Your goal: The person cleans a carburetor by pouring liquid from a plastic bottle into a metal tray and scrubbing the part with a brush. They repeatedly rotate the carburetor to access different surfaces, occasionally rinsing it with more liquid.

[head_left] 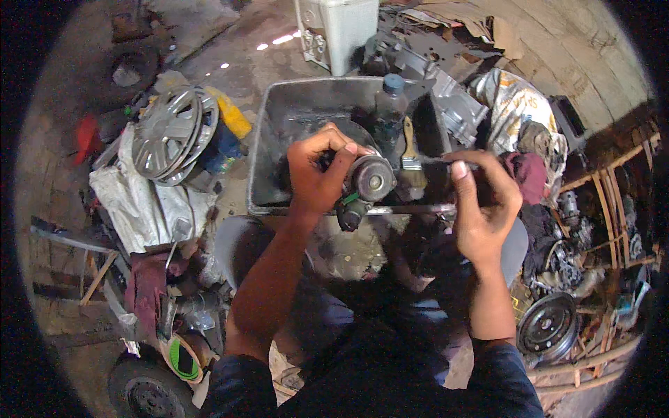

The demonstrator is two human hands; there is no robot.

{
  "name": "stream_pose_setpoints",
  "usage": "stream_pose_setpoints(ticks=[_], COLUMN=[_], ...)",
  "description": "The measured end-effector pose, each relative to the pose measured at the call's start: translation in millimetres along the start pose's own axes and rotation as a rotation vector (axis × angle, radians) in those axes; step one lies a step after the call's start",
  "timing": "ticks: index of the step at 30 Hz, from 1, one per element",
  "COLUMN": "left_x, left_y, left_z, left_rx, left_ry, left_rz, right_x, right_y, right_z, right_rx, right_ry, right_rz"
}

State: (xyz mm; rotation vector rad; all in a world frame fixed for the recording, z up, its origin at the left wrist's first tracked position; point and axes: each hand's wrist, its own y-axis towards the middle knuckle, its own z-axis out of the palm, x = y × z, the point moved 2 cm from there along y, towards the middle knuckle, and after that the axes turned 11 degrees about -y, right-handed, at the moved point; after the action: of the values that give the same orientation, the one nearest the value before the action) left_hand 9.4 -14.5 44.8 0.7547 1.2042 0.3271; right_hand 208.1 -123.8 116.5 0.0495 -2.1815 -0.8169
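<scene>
My left hand [319,171] is closed around a round-capped metal engine part [376,177], held over the near rim of a dark grey tub [279,86]. A dark stub and a green bit stick out of the part's lower side. To the right, my right hand [488,202] is raised with thumb and forefinger nearly together, as in a pinch. Whatever lies between those fingertips is too small to make out. Between the hands, a paintbrush [410,143] with a wooden handle leans in the tub beside a blue-capped plastic bottle [390,111].
Silver wheel covers [167,132] and a white sack [136,202] lie left of the tub. Beyond it stands a white container [341,35]. A metal casing [456,104], a printed sack [516,104] and a black wheel rim [547,324] are on the right. A tyre [150,390] sits lower left.
</scene>
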Motion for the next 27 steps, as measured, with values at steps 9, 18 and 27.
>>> stream_pose_setpoints(ticks=[9, 18, 27], left_x=[-23.5, 9.3, 15.9], left_y=[39.2, 31.2, 46.7], left_z=[-7.0, 9.3, 10.8], left_rx=[0.252, 0.179, 0.045], left_ry=[0.612, 0.622, 0.495], left_rz=[0.349, 0.297, 0.309], right_x=[-79.6, -90.5, -124.7], right_y=[8.6, 19.1, 11.4], right_z=[45.2, 41.6, 55.5], right_rx=[-0.016, 0.263, 0.479], right_ry=[0.092, -0.153, -0.502], right_rz=[0.130, -0.039, -0.013])
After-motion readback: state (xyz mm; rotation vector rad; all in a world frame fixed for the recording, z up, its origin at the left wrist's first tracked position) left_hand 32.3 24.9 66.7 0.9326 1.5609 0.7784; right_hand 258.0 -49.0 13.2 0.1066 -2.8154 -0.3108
